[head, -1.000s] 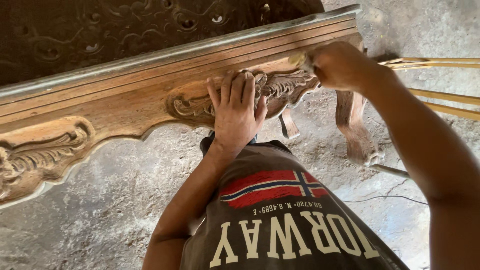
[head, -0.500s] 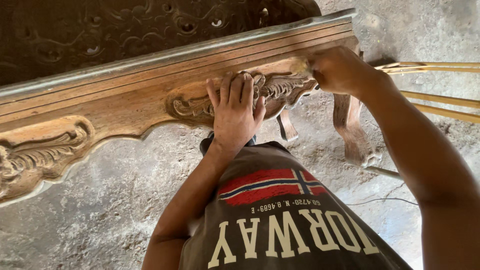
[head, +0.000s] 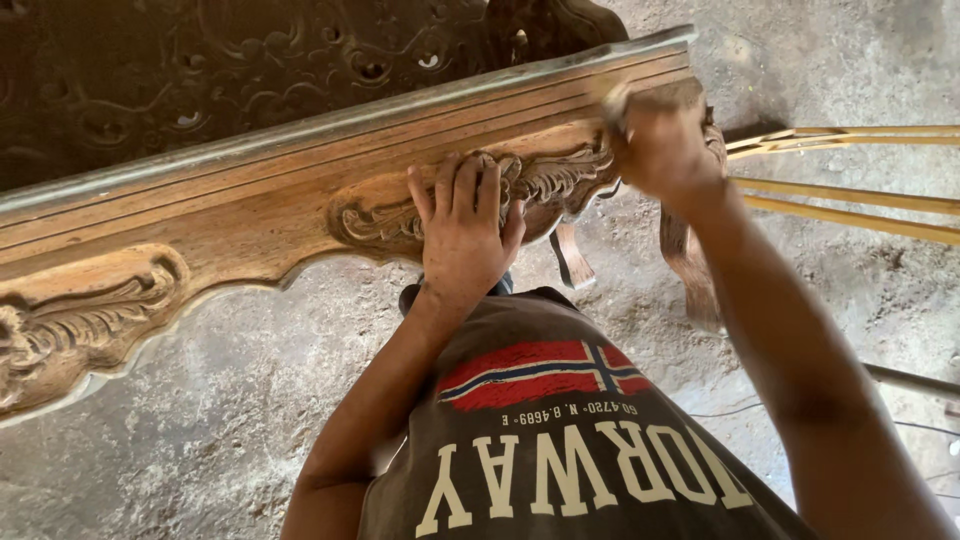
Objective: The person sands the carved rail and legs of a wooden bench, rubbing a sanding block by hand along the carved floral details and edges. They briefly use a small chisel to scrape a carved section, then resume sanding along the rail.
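- I see a long brown carved wooden rail (head: 250,215) with curly leaf shapes cut into it. It runs across the top of the head view, from low on the left to high on the right.
- The left hand (head: 462,235) lies flat on the carved middle of the rail. Its fingers (head: 455,190) are spread open and point up, pressing on the wood. It grips nothing.
- The right hand (head: 662,145) is at the right end of the rail, near the corner. It is curled closed around a small pale thing (head: 615,100) that peeks out at the top. The pale thing is blurry, so I cannot tell what it is.
- The pale thing touches the flat upper edge of the rail.
- Under the right end of the rail, a carved wooden leg (head: 688,260) goes down to the ground. A smaller, thinner leg (head: 572,255) is just beside it, between the two hands.
- Behind the rail is a dark brown carved panel (head: 250,70) with little holes and swirls.
- On the right, thin yellow wooden sticks (head: 860,170) lie across the ground, near the right arm.
- The grey dusty concrete floor (head: 200,400) is under everything.
- At the bottom I see the grey shirt (head: 560,440) with a red and blue flag on it.
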